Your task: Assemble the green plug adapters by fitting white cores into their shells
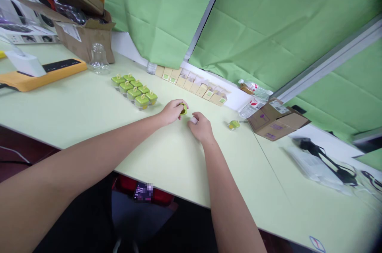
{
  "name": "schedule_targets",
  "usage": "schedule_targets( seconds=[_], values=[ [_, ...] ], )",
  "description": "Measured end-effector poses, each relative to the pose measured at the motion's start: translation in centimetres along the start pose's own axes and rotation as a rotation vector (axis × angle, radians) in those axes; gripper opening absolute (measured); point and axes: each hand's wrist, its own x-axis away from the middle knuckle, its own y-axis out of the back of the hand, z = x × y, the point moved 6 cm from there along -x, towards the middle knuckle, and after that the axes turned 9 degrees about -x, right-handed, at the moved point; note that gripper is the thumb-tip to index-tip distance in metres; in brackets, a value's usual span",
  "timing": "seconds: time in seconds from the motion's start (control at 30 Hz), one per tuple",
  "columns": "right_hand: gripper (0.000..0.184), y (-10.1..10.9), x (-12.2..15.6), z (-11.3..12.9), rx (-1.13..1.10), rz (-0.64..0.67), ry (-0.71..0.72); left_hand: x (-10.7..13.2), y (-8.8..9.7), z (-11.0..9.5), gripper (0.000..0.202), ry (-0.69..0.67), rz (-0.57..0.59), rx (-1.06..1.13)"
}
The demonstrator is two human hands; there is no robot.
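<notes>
Over the middle of the table, my left hand (172, 112) pinches a small green lid (184, 109) tilted on its side. My right hand (203, 128), just to its right, has its fingers closed around a small whitish piece (193, 120), mostly hidden, whose kind I cannot make out. The two hands are close but apart. Left of them stand several small clear boxes with green lids (134, 93) in two rows, each lid with a pale loop on top. One more green-lidded box (234, 124) sits alone to the right.
A row of small cardboard boxes (189, 81) lines the back edge. At left are an orange power strip (50, 74), a clear jar (99, 59) and an open carton (86, 38). At right stand plastic bottles (253, 105), a carton (276, 119) and a black strapped item (325, 161).
</notes>
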Motion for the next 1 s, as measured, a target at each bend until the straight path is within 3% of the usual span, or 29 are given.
schedule_targets(
  seconds=[0.13,0.27,0.47,0.67,0.87,1.0],
  values=[
    [0.035,1.3,0.3,1.9,-0.097,-0.169,0.180,0.0,-0.4,-0.3,0.016,-0.031,0.013,0.023],
    [0.023,1.8,0.7,3.4,-0.310,-0.228,0.248,-0.1,-0.6,-0.2,0.009,-0.057,0.007,0.076],
    [0.022,1.1,0.8,3.7,-0.353,-0.169,0.223,-0.3,0.1,-0.5,0.011,-0.195,-0.108,-0.019],
    [0.024,1.1,0.9,3.9,-0.427,-0.196,0.179,0.2,0.4,-1.5,0.008,-0.221,-0.213,-0.112],
    [0.029,0.1,1.0,3.8,-0.391,-0.185,0.082,1.3,-0.3,-2.4,0.013,-0.214,-0.185,-0.136],
    [0.031,0.4,0.7,2.8,-0.504,-0.257,-0.011,1.9,-1.3,-3.1,0.018,-0.235,-0.097,-0.145]
  ],
)
